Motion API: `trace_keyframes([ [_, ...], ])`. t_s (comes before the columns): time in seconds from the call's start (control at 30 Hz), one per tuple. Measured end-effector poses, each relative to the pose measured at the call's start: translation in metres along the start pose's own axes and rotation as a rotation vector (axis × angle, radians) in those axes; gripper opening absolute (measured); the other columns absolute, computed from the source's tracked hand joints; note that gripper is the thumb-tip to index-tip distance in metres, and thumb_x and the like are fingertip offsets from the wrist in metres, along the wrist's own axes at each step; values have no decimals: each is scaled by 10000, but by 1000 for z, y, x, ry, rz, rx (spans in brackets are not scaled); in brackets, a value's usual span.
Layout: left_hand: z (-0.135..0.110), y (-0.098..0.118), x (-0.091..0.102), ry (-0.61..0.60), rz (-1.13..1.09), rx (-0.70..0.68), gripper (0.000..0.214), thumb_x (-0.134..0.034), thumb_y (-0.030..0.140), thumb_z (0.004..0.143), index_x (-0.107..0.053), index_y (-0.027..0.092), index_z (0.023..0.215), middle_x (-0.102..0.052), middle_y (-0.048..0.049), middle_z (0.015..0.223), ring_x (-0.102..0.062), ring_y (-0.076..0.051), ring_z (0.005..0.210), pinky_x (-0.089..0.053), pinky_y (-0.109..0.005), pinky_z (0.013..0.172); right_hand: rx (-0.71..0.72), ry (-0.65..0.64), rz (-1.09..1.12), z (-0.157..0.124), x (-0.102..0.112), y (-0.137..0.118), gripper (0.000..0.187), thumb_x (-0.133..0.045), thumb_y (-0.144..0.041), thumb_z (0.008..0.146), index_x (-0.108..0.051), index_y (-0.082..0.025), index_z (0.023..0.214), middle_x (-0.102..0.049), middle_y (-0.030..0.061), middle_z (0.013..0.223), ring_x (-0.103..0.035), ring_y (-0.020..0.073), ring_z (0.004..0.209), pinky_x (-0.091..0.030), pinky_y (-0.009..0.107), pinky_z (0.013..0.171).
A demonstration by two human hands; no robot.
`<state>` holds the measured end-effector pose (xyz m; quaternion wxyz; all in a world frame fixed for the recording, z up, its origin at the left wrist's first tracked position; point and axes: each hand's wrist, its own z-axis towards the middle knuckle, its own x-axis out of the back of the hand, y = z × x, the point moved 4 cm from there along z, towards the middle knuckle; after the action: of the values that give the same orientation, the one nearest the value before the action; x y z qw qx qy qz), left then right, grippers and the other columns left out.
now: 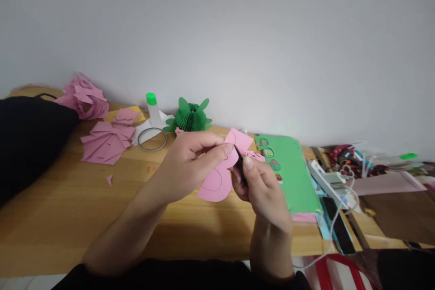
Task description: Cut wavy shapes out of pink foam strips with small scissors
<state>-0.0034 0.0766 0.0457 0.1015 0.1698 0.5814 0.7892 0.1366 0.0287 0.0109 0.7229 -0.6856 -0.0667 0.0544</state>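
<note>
My left hand (190, 163) pinches a piece of pink paper (217, 186) with curved pencil-like outlines drawn on it. The paper hangs in the air above the table, its lower edge rounded. In my right hand (261, 181) are dark scissors (239, 158), their tip at the paper's edge close to my left thumb; the fingers hide most of the handles. Behind the hands stands a green folded-paper figure (192, 119) with leaf-like parts. A small pink scrap (109, 179) lies on the table to the left.
Pink paper pieces (107, 142) and a crumpled pink pile (83, 95) lie at left, near a green-capped glue bottle (154, 111) and a ring (139, 138). A green pad (288, 172), a phone (338, 224) and a power strip (328, 183) with a white cable are at right.
</note>
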Motion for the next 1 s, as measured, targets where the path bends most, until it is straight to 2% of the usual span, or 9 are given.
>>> trace_keyframes([
  [0.27,-2,-2,1,-5,-48,23,354,-536,249,846,-464,170,508,-367,38,510,-357,-87,505,-309,-219,457,-18,10,56,2,-2,1,453,-445,-535,976,-469,-207,664,-327,-76,512,-208,73,413,-209,224,374],
  [0.47,0,-1,-4,-77,-119,37,365,-526,232,837,-421,177,492,-341,46,470,-320,-80,464,-272,-223,432,-22,24,68,3,-2,3,466,-451,-556,965,-481,-206,658,-335,-73,501,-227,76,411,-214,224,370],
  [0.63,2,-1,-5,-147,-184,38,321,-512,192,852,-492,175,532,-317,63,475,-251,-66,444,-244,-209,408,-11,18,111,3,-2,3,460,-465,-541,966,-486,-198,659,-343,-72,511,-230,68,414,-209,213,372],
  [0.87,0,-5,-6,-136,-155,106,329,-518,249,844,-452,180,529,-320,41,506,-322,-89,493,-297,-229,446,-77,63,76,3,-3,5,514,-464,-624,926,-461,-207,626,-333,-67,504,-234,72,408,-199,210,352],
  [1.0,0,-3,-6,-103,-126,60,349,-522,233,836,-398,178,514,-294,44,523,-288,-80,497,-256,-223,436,-97,81,86,2,-3,7,507,-473,-635,914,-470,-212,634,-332,-69,506,-234,73,407,-213,205,347],
])
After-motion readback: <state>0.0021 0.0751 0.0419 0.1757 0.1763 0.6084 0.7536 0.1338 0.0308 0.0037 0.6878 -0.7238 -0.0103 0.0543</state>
